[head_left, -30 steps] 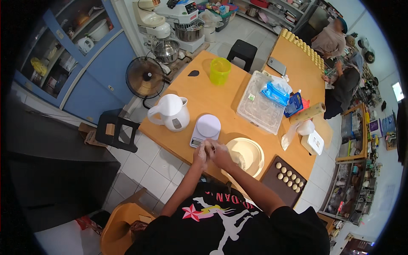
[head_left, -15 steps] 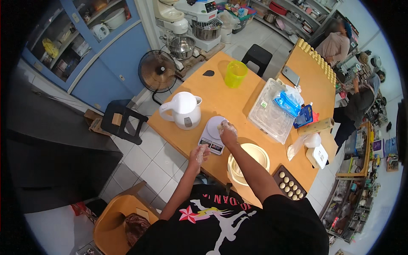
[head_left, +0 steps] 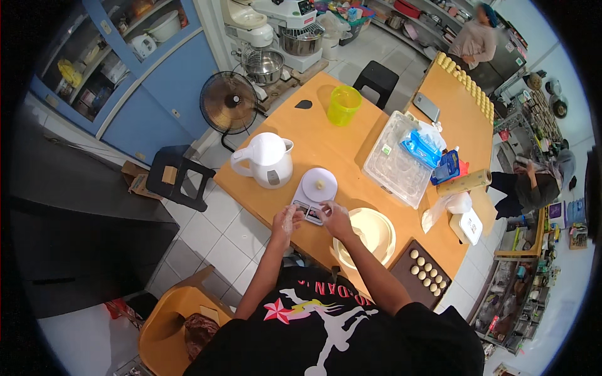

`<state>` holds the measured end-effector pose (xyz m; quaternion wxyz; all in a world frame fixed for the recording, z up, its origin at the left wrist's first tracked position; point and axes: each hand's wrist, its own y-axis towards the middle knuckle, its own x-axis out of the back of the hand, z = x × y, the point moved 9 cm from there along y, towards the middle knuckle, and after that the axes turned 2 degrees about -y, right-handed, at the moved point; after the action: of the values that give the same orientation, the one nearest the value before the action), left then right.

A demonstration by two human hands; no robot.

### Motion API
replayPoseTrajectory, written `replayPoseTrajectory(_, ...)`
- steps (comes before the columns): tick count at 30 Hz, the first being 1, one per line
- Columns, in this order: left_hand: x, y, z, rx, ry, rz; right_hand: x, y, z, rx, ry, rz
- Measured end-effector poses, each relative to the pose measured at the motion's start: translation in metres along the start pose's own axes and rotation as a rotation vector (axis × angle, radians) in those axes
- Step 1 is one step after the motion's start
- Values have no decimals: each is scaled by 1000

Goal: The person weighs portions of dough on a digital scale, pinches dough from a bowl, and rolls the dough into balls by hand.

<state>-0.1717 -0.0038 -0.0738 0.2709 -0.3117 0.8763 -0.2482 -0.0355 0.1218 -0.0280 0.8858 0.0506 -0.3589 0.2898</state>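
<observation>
A small lump of pale dough (head_left: pixel 320 185) rests on the round plate of a white kitchen scale (head_left: pixel 327 177). My left hand (head_left: pixel 286 221), dusted with flour, is by the scale's near left corner, its fingers loosely apart and nothing in it. On the other side, my right hand (head_left: pixel 333 217) is at the front panel, fingers apart and empty; whether it touches the panel I cannot tell. A cream bowl (head_left: pixel 390 233) sits partly under my right forearm, its contents hard to make out. Further right, a dark tray (head_left: pixel 411 287) carries several dough balls (head_left: pixel 426 274).
Left of the scale stands a white electric kettle (head_left: pixel 271 164). Beyond are a yellow-green container (head_left: pixel 343 105) and a clear plastic box (head_left: pixel 390 164) with a blue packet (head_left: pixel 420 149) on it. Rows of dough pieces (head_left: pixel 467 84) line the far table edge. Two people are across the room.
My right hand has let go of the dough on the scale plate and drawn back toward the front panel. The left hand has shifted slightly left. In the background, both people have moved.
</observation>
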Motion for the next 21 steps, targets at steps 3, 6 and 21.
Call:
replayPoseTrajectory(3, -2, 0, -5, -17, -116, 34, 1, -14, 2, -17, 61, 74)
replayPoseTrajectory(6, -4, 0, -7, -16, -154, 16, 5, -21, -7, -24, 77, 77)
replayPoseTrajectory(21, 6, -1, -4, -45, -159, -13, -5, 67, -26, 1, -105, 29)
